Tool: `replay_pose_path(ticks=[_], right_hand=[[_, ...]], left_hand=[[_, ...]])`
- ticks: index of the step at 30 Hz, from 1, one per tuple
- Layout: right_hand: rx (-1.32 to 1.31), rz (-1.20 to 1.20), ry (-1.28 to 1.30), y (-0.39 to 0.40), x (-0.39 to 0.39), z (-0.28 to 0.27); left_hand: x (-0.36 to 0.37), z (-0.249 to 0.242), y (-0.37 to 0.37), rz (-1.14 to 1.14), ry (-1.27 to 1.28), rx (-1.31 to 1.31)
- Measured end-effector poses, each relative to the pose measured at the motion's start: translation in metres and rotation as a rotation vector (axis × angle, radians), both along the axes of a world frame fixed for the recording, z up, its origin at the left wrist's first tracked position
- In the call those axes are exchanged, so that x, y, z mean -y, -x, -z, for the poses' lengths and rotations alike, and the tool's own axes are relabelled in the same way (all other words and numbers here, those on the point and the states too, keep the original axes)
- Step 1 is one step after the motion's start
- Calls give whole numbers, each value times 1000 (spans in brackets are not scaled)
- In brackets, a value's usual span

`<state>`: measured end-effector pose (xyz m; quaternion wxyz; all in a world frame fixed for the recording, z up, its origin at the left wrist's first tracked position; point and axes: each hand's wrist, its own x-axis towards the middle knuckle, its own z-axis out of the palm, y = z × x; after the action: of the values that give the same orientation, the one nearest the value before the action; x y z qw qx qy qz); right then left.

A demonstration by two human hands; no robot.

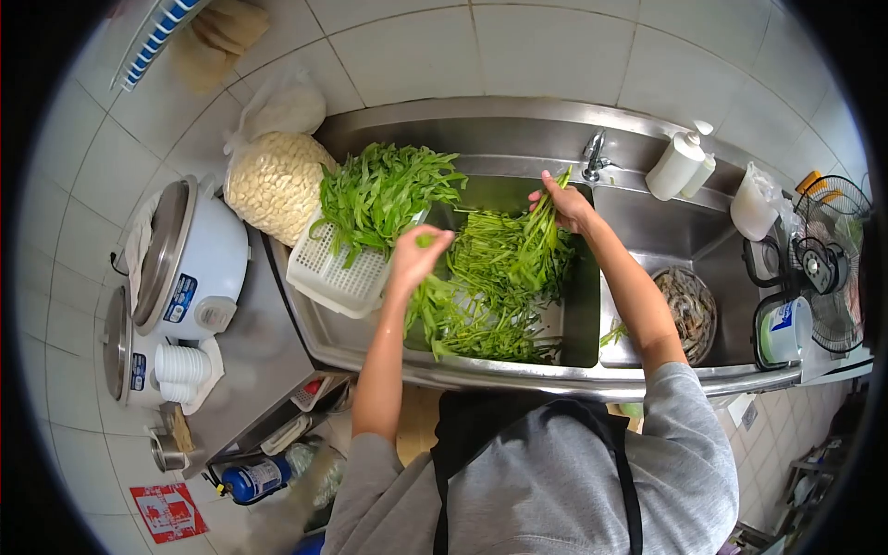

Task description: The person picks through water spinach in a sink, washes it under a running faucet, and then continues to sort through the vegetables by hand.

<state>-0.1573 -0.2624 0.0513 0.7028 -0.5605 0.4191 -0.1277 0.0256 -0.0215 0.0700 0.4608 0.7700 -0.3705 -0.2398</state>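
Long-stemmed leafy greens (pixel 504 245) fill much of the left sink basin (pixel 581 324). My right hand (pixel 572 209) is closed around a bunch of green stems (pixel 548 215) at the back right of that basin, its leaves hanging toward the pile. Over the left side of the basin, my left hand (pixel 421 254) is curled, with a small bit of green (pixel 425 240) showing between its fingers. Left of it, a white perforated basket (pixel 338 268) holds a heap of leafy greens (pixel 384 199), which spills over its back and right rim.
A bowl of greyish food, perhaps shrimp (pixel 689 314), sits in the right basin. Behind are a faucet (pixel 595 153) and white bottles (pixel 678 166). A bag of pale pieces (pixel 277 185) and a large cooker (pixel 199 264) stand left; a wire fan (pixel 823 264) stands right.
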Motion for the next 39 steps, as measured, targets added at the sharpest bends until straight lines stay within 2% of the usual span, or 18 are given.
replay_pose_path(ticks=[2, 3, 4, 8, 11, 12, 13, 15, 20, 23, 25, 28, 29, 30, 32, 34, 37, 39], right_hand=[[-7, -51, 2, -12, -14, -4], [-2, -58, 4, -20, -19, 0], [2, -79, 3, -27, -25, 0], [-40, -106, 86, -41, -43, -2], [-105, -193, 184, -31, -47, -19], [15, -225, 207, -29, -43, -18], [133, -258, 232, -28, -40, -16], [147, -280, 197, -25, -37, -21], [87, -368, 234, -25, -34, -28], [120, -279, 308, -28, -44, -29], [110, -205, 335, -30, -46, -23], [113, -92, 324, -28, -39, -19], [116, -106, 253, -24, -34, -20], [118, -121, 179, -20, -30, -20], [120, -108, 164, -19, -22, -13], [119, -83, 126, -19, -19, -11], [59, -95, 139, -23, -24, -10], [59, -105, 123, -29, -34, -15]], left_hand=[[20, 12, 21, 220, 119, 91], [29, 7, 32, 271, -94, 251], [32, -14, 53, 237, -253, 311], [47, 0, 58, 263, -165, 474], [43, 2, 40, 345, -164, 285], [41, -3, 35, 345, -169, 285], [40, -8, 30, 370, -214, 145], [36, -15, 24, 413, -243, -108], [39, -1, 11, 392, -131, -267], [42, 12, 6, 233, -93, -230], [43, 29, 0, -17, 77, -351], [33, 36, -2, -164, 157, -292], [29, 35, -1, -134, 175, -461], [27, 32, -1, -134, 173, -461], [22, 26, -1, -78, 293, -446], [19, 9, 0, 2, 237, -375], [24, -21, 20, 179, -36, -135], [36, -15, 34, 276, -23, 141]])
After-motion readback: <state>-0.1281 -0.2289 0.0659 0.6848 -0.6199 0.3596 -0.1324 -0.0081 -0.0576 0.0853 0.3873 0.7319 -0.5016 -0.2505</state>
